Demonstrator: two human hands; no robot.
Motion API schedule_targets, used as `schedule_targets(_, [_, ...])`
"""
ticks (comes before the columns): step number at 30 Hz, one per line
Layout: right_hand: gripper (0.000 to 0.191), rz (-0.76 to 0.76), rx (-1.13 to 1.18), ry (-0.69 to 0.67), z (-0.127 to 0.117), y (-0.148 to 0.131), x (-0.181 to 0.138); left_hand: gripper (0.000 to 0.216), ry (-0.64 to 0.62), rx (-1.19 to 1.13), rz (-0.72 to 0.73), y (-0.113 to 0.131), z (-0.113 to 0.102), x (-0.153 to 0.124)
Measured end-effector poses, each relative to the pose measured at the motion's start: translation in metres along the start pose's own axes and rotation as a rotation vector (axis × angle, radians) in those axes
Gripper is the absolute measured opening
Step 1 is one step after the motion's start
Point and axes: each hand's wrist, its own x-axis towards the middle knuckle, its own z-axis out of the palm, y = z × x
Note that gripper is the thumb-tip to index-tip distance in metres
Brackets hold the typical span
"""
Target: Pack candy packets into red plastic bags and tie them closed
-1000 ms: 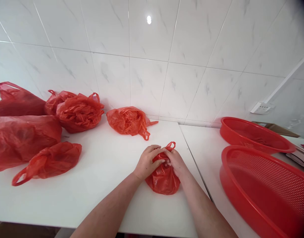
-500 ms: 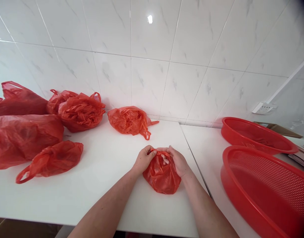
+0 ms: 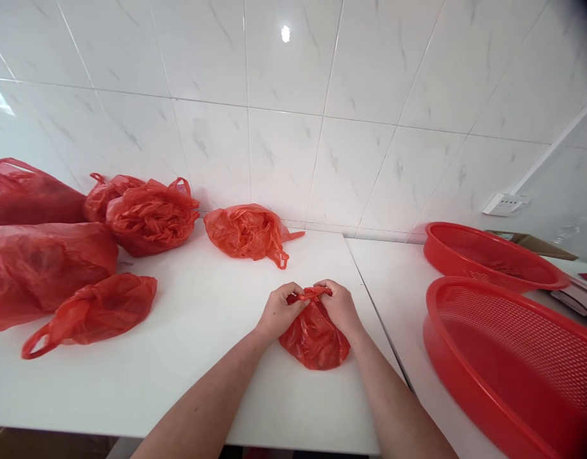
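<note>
A small red plastic bag (image 3: 315,335) lies on the white table (image 3: 212,344) just in front of me. My left hand (image 3: 279,311) pinches the bag's twisted handles from the left. My right hand (image 3: 340,306) grips the same handles from the right. Both hands meet above the bag's top, fingers curled tight around the red plastic. What the bag holds is hidden.
Several more red bags lie at the left and back: one with a loop handle (image 3: 95,312), a large one (image 3: 39,271), a crumpled one (image 3: 152,217), another near the wall (image 3: 248,233). Two red mesh baskets (image 3: 508,357) (image 3: 489,255) stand at the right. A wall socket (image 3: 504,204) sits above them.
The upright handle loop seen a second ago has been pulled down and drawn flat between my two hands. The bag has stayed in place; my fingers shifted on its top.
</note>
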Motion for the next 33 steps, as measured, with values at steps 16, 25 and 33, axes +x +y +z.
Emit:
schedule_targets(16, [0.024, 0.217, 0.654, 0.281, -0.035, 0.014, 0.021, 0.015, 0.21, 0.43, 0.435, -0.008, -0.025, 0.015])
schedule_targets(25, [0.027, 0.278, 0.561, 0.607, -0.067, 0.049, 0.036, 0.012, 0.413, 0.649, 0.441, -0.013, -0.053, 0.024])
schedule_targets(33, [0.027, 0.285, 0.323, 0.498, -0.054, 0.042, 0.031, 0.012, 0.575, 0.203, 0.055, -0.027, -0.045, 0.028])
